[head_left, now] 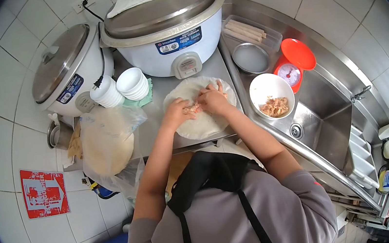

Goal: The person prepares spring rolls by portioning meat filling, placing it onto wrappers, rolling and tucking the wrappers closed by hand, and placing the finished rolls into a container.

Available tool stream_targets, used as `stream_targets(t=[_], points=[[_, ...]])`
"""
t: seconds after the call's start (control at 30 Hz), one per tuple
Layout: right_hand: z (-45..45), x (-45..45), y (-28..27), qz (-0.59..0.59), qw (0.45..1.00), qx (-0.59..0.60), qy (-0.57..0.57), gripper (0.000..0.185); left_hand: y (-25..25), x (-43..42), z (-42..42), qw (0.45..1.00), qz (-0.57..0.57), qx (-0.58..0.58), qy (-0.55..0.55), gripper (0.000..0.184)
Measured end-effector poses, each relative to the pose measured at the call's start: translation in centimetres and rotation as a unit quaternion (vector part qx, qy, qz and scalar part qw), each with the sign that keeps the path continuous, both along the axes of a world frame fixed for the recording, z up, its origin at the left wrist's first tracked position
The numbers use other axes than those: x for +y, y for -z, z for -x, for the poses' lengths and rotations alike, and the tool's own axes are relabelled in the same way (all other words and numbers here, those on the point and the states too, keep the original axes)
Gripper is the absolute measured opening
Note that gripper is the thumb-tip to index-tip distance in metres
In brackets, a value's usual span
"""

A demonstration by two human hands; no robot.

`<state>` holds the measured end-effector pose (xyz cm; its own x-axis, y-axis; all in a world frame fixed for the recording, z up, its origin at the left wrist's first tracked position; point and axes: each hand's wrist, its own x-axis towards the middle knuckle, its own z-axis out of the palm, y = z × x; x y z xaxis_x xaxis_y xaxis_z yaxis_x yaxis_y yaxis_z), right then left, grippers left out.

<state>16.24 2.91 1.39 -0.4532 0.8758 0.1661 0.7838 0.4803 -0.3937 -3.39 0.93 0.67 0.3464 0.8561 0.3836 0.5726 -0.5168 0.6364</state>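
Observation:
A round, pale wrapper sheet (203,123) lies on the steel counter in front of me. Across its middle runs some pinkish filling (195,107), partly covered by my fingers. My left hand (178,113) is at the left end of the filling, its fingers bent onto it. On the right part of the filling rests my right hand (214,98), fingers curled down and touching it. A white bowl (256,94) with more filling (275,107) stands to the right. Left of the sheet, a stack of round wrappers (108,145) lies in clear plastic.
Two rice cookers (146,54) (92,51) stand behind, with stacked white cups (132,84) before them. At the right are a red scale (289,74), a metal bowl (250,58), a tray of rolls (270,41) and a sink (318,125).

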Motion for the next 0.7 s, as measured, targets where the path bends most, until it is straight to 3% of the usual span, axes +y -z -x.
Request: stream_targets(t=[0.2,0.33,0.43,0.53,0.6,0.7], points=[[2.0,-0.7,-1.0,0.021,0.999,-0.030,-0.031,0.038,-1.1,-0.1,2.3,0.993,0.106,0.045,0.008,0.034],[1.2,-0.9,-2.2,0.068,0.997,-0.032,-0.025,0.043,-1.4,-0.7,3.1,0.997,0.068,0.045,0.019,0.031],[-2.1,-0.6,-1.6,0.016,0.998,0.054,-0.016,0.042,-1.2,-1.0,4.2,0.996,0.080,0.047,0.016,0.031],[-5.6,-0.3,-1.6,0.032,0.998,-0.027,0.041,0.045,-1.0,-1.2,4.5,0.996,0.074,0.043,0.006,0.037],[-6.1,-0.3,-0.9,0.016,0.999,-0.013,0.034,0.044,-1.1,-1.7,4.4,0.996,0.093,0.012,0.002,0.042],[-6.7,-0.5,-1.2,0.004,0.999,0.036,0.038,0.040,-1.1,-2.9,4.0,0.998,-0.012,-0.053,-0.045,0.045]])
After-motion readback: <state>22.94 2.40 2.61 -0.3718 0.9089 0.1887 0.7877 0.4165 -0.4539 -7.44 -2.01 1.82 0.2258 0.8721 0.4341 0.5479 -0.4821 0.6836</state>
